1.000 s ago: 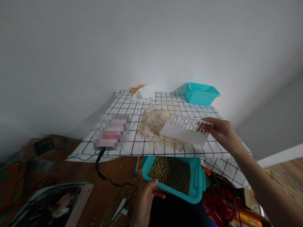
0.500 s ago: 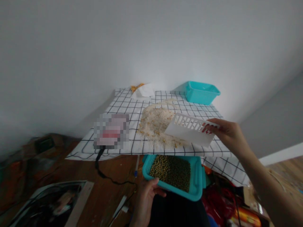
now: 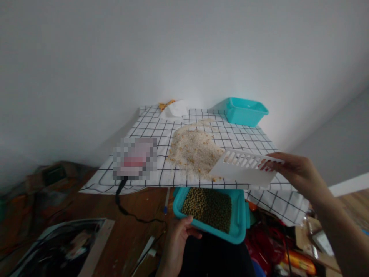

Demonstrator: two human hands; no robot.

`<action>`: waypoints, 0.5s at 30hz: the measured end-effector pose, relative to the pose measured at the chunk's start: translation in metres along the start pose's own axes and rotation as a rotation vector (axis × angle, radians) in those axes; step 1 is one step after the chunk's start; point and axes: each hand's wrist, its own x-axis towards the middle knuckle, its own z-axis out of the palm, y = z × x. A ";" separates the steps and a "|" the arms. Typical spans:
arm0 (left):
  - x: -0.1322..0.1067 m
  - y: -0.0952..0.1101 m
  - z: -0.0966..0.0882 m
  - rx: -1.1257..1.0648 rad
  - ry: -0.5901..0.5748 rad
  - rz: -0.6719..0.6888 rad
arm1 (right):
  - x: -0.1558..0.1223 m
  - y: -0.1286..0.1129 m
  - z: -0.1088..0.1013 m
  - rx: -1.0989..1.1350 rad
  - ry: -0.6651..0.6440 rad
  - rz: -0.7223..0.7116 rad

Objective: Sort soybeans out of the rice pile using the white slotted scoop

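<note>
My right hand [image 3: 291, 167] is closed on the slotted edge of a flat white plastic plate [image 3: 242, 169], tilted over the front right of the table. The plate's left end is beside a spread heap of pale grains [image 3: 198, 150] with scattered yellow kernels. My left hand [image 3: 181, 238] grips the near left rim of a teal bin [image 3: 239, 232], thumb over the edge. This bin is below the table's front edge and holds yellowish beans [image 3: 194, 202] on the left and dark green beans [image 3: 217, 211] on the right.
A second teal bin [image 3: 245, 115] stands at the table's back right. White tissue [image 3: 175, 109] lies at the back left. A pixelated object [image 3: 137, 157] with a black cord [image 3: 122, 207] is on the checked cloth [image 3: 161, 132]. Below right are red bags [image 3: 265, 250] and boxes.
My right hand has moved the white plate right and toward me, away from the middle of the grain heap. My left hand and the bean bin have stayed nearly still.
</note>
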 end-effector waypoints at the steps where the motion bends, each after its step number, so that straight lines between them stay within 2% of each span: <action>1: 0.000 0.000 0.000 -0.003 0.000 0.001 | -0.002 0.001 -0.001 -0.003 -0.001 0.000; 7: 0.001 -0.002 -0.003 0.005 0.002 0.006 | -0.009 0.004 -0.006 -0.025 -0.032 -0.006; 15: 0.005 -0.007 -0.009 0.015 -0.028 -0.004 | -0.014 0.008 -0.006 -0.027 -0.011 -0.013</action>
